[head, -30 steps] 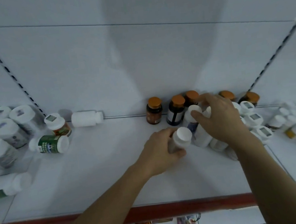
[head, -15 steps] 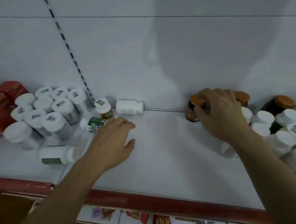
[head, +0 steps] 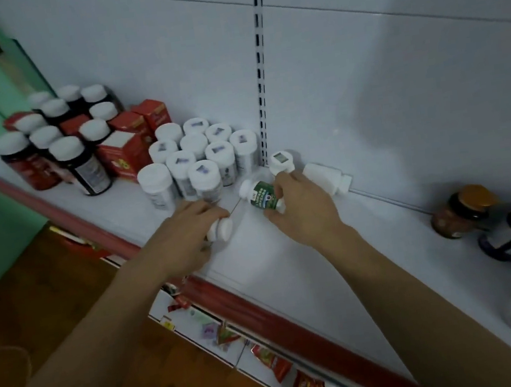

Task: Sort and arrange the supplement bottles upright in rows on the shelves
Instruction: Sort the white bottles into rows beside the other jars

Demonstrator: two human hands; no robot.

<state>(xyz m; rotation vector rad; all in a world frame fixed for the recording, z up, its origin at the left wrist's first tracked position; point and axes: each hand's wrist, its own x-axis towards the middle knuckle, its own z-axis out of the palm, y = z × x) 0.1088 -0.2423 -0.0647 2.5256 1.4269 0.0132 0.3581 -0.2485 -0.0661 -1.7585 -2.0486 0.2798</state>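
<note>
Two toppled bottles lie on the shelf point(head: 290, 270) — left hand point(head: 185, 238) curls round a white-capped bottle point(head: 220, 229), right hand point(head: 302, 213) grips the green-label bottle point(head: 261, 195). Likely light, rigid, smooth plastic — best held round the body, not the cap.

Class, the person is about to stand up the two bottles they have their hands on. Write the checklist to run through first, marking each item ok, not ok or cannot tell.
1. Right hand grips the green-label bottle: ok.
2. Left hand grips the front white bottle: ok.
3. Those two bottles are upright: not ok, both lie on their sides.
4. Bare shelf to stand them on: ok.
5. Back white bottle is upright: not ok, it lies by the back wall.
6. Caps are tight: cannot tell.
</note>
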